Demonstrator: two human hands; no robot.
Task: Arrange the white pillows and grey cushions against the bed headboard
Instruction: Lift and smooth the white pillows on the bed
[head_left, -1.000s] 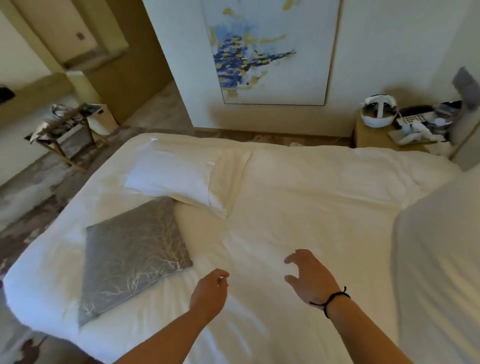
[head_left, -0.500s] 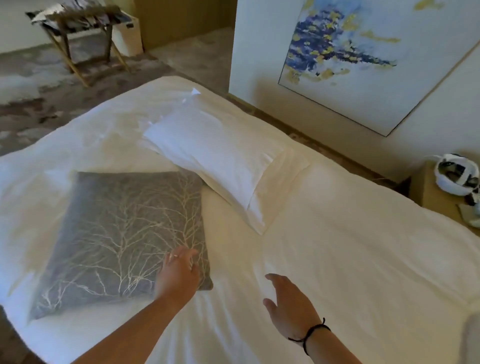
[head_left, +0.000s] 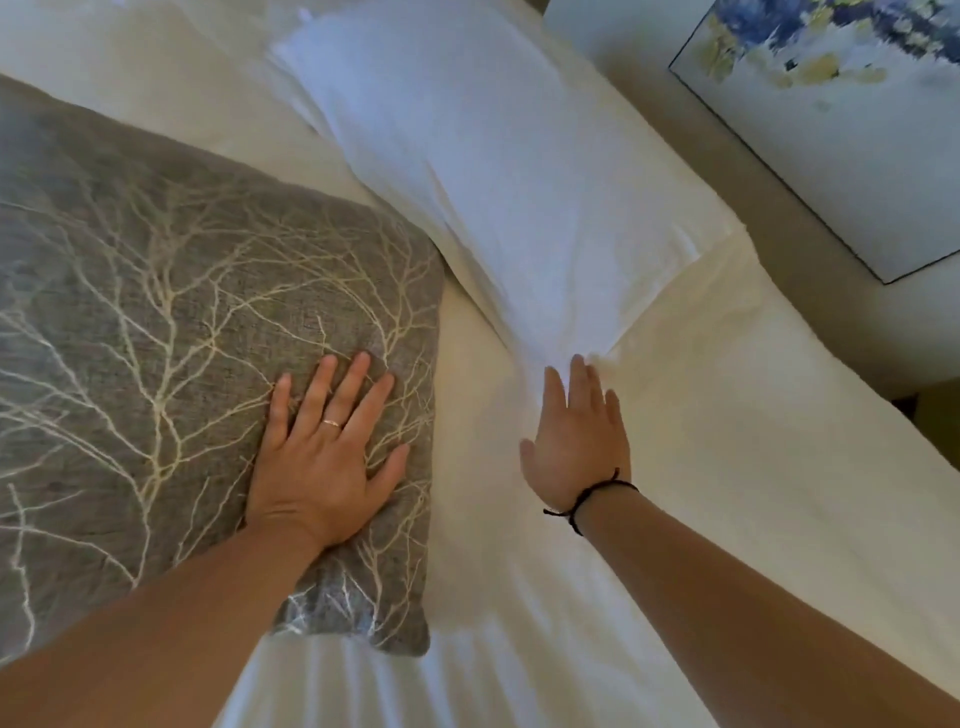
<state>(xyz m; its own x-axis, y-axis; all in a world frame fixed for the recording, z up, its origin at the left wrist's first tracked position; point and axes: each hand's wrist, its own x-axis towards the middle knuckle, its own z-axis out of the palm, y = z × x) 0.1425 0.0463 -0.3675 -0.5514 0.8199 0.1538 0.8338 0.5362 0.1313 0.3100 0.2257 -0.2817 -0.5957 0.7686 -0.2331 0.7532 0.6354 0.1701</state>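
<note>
A grey cushion (head_left: 156, 322) with a pale branch pattern lies flat on the white bed at the left. My left hand (head_left: 327, 457) rests palm down on its right part, fingers spread, gripping nothing. A white pillow (head_left: 493, 171) lies diagonally across the bed beyond the cushion. My right hand (head_left: 576, 436), with a black band at the wrist, lies flat with its fingertips touching the pillow's near corner. Neither hand has closed on anything. No headboard is in view.
The white duvet (head_left: 753, 493) covers the bed to the right and near side. A painting (head_left: 857, 104) with blue and yellow marks leans on the wall past the bed's far right edge. A strip of floor (head_left: 779, 208) runs between bed and wall.
I have leaned in closer over the bed. My left hand slid further onto the grey cushion and flattened. My right hand reached forward from the duvet to the pillow's near corner.
</note>
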